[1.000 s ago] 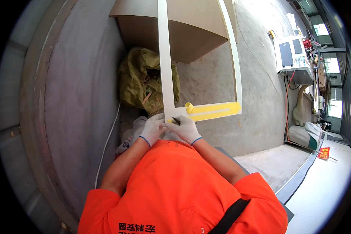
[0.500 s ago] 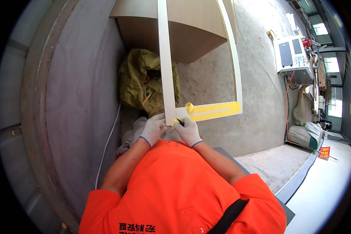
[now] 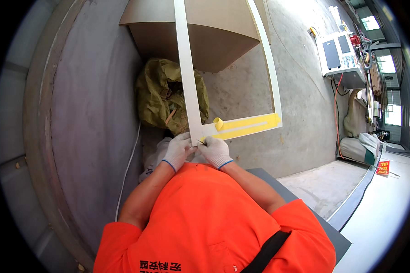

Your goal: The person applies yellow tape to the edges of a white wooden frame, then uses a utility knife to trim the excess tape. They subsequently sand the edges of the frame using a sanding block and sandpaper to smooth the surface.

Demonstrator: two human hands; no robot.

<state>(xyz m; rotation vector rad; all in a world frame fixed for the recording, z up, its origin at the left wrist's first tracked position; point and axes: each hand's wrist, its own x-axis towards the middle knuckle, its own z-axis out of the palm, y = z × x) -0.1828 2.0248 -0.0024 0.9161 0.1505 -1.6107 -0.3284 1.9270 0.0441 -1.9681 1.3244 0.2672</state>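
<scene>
A white rectangular frame (image 3: pixel 187 77) reaches away from me, its near corner at my waist. My left hand (image 3: pixel 176 149), in a white knit glove, grips that corner from the left. My right hand (image 3: pixel 215 151), gloved too, is closed around a thin dark pointed tool (image 3: pixel 202 142); its exact kind is too small to tell. The tool's tip is at the frame's corner joint, close to the left fingers. Yellow tape (image 3: pixel 246 133) runs in strips along the near bar, and a loose curl of it (image 3: pixel 218 123) stands up near the corner.
Behind the frame's left bar sits an olive woven sack (image 3: pixel 157 93) of scraps. A large brown panel box (image 3: pixel 200 43) stands beyond it. A grey board (image 3: pixel 319 232) lies by my right side, and a white machine (image 3: pixel 339 54) stands far right. A white cable (image 3: pixel 130 168) runs along the left.
The frame's corner appears slightly further left in view. My right hand has shifted a little left with the dark tool, and its fingers now cover more of it. My left hand keeps its grip.
</scene>
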